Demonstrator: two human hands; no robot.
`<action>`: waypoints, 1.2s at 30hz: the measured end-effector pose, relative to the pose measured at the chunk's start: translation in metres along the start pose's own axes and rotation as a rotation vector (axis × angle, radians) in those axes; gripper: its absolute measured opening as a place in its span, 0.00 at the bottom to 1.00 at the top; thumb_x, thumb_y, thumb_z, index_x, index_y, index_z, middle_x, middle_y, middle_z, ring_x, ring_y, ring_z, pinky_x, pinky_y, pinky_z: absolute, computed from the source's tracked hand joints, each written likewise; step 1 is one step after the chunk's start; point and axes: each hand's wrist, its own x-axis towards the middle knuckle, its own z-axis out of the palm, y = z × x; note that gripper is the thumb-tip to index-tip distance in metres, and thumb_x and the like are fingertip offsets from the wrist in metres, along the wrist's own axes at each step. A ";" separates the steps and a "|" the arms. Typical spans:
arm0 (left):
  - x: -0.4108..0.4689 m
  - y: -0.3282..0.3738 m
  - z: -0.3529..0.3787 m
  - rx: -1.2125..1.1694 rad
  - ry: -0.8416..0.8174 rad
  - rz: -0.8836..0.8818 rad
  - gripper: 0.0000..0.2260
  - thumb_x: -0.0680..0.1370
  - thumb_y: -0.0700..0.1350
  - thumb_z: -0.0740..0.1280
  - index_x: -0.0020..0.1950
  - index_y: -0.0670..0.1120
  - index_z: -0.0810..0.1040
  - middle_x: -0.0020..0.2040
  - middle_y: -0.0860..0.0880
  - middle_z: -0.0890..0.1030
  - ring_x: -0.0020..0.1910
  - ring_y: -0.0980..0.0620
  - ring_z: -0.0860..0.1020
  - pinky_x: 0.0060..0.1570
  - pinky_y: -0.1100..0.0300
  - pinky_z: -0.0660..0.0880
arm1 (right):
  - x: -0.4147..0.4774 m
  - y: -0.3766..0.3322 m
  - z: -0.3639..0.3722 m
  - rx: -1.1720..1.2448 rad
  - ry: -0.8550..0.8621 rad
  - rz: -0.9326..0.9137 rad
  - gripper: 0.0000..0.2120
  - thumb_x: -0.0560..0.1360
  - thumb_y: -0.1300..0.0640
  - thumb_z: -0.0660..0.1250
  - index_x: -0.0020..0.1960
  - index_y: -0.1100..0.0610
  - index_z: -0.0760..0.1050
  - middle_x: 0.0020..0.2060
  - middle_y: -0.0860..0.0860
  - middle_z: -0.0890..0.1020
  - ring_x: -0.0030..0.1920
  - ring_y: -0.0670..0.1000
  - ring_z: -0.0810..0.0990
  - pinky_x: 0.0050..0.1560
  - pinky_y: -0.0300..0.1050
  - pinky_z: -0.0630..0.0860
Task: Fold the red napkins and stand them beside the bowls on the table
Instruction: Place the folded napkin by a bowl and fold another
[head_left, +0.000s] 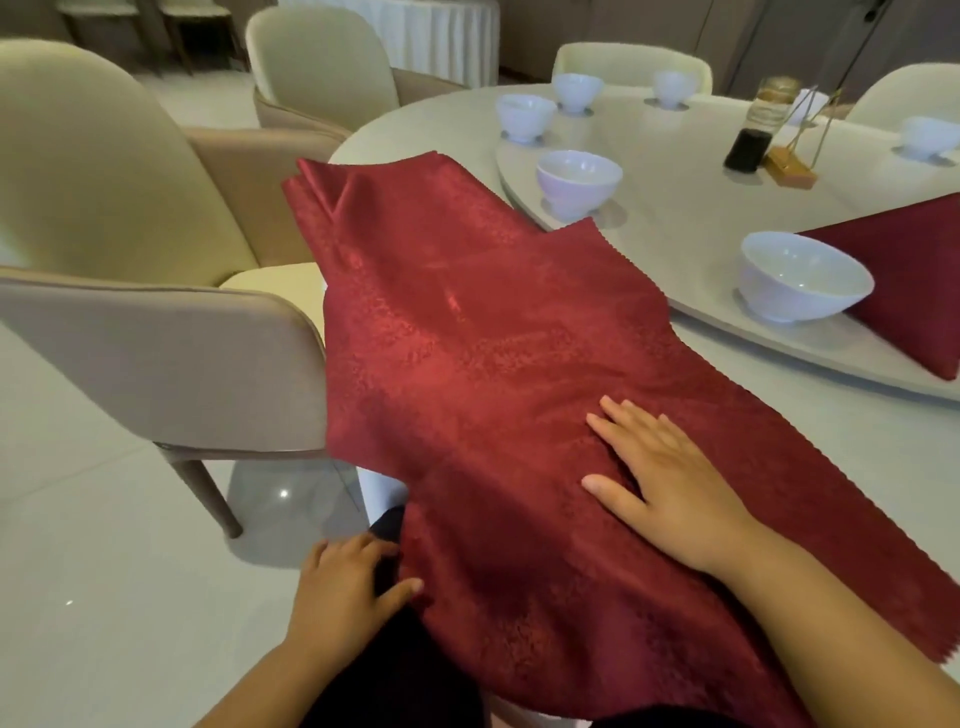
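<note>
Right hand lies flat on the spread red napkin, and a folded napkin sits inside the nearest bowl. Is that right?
Not quite. The head view shows the folded napkin beside the nearest bowl, not inside it. The right hand does lie flat on the spread red napkin.

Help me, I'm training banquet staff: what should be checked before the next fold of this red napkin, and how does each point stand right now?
1. Right hand pressing flat on the red napkin: ok.
2. Left hand pinching the near edge: ok.
3. Napkin lying fully on the table: not ok, its left side hangs over the edge.
4. Cloth smooth: not ok, the far corner is creased.
5. Front bowl clear of the cloth: ok.
6. Middle bowl untouched by the napkin's pointed corner: cannot tell.
</note>
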 end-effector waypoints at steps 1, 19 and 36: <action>0.003 0.006 0.003 0.051 -0.034 -0.013 0.31 0.72 0.71 0.48 0.39 0.51 0.82 0.34 0.55 0.80 0.32 0.51 0.81 0.35 0.50 0.77 | 0.000 -0.001 0.000 0.000 0.002 0.001 0.59 0.48 0.24 0.17 0.74 0.45 0.44 0.65 0.36 0.39 0.66 0.35 0.35 0.65 0.34 0.31; 0.015 0.006 0.012 -0.005 -0.324 -0.381 0.16 0.76 0.56 0.62 0.64 0.59 0.73 0.68 0.56 0.68 0.69 0.54 0.61 0.71 0.51 0.46 | 0.000 -0.001 0.001 0.019 0.034 0.007 0.59 0.49 0.22 0.20 0.74 0.45 0.47 0.65 0.35 0.42 0.66 0.35 0.37 0.65 0.33 0.32; 0.009 0.053 -0.136 -1.097 0.202 -0.253 0.08 0.69 0.35 0.70 0.34 0.48 0.77 0.23 0.50 0.76 0.25 0.60 0.73 0.29 0.73 0.69 | -0.009 -0.001 -0.001 0.308 0.436 -0.068 0.30 0.66 0.34 0.54 0.62 0.48 0.73 0.59 0.35 0.67 0.66 0.35 0.62 0.66 0.29 0.42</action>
